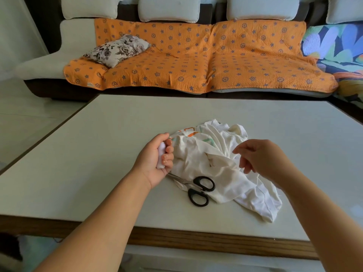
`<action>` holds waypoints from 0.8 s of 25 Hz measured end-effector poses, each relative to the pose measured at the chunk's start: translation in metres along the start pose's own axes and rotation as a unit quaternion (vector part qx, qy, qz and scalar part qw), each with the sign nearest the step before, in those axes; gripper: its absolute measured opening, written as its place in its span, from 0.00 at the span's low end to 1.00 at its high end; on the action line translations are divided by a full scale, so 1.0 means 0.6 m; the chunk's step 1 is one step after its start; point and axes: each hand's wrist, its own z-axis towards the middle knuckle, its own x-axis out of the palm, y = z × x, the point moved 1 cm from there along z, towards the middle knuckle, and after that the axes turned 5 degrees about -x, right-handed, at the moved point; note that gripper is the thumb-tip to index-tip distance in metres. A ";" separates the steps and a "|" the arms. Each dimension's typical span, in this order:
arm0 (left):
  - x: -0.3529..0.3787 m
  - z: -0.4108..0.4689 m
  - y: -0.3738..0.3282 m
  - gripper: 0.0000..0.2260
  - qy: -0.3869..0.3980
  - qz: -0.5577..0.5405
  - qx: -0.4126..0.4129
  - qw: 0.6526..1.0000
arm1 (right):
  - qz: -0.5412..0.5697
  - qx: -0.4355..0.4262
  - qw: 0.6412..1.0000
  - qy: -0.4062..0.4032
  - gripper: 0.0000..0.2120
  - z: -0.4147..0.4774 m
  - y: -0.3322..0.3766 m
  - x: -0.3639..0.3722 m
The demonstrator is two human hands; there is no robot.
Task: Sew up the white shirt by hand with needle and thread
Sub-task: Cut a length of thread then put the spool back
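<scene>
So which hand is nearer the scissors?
Left. The left hand, holding the thread spool, sits right by the scissors; the right hand hovers over the shirt, farther off.

The shirt (216, 173) is soft white cloth, matt and crumpled. The scissors (193, 191) have glossy black plastic handles and bare metal blades. The spool (161, 154) in the left hand (150, 165) is wound in matt white thread. The desk (88, 154) has a smooth pale top with a faint sheen and a grained wood edge. Far off, the sofa cover (196, 61) is quilted orange cloth.
</scene>
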 end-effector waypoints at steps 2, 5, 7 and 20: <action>-0.004 -0.001 -0.004 0.13 -0.013 -0.008 0.009 1.000 | -0.021 0.017 1.000 -0.013 0.13 0.005 -0.009 -0.009; -0.007 -0.005 -0.006 0.13 -0.027 -0.003 0.015 1.000 | -0.059 0.027 0.997 0.029 0.12 0.010 -0.019 -0.003; -0.006 -0.007 -0.005 0.13 -0.030 0.005 0.014 0.999 | -0.075 0.025 0.995 0.060 0.08 0.012 -0.019 0.006; 0.011 -0.017 0.002 0.11 0.020 0.058 -0.006 0.998 | 0.004 -0.125 0.991 0.039 0.06 -0.040 0.060 0.074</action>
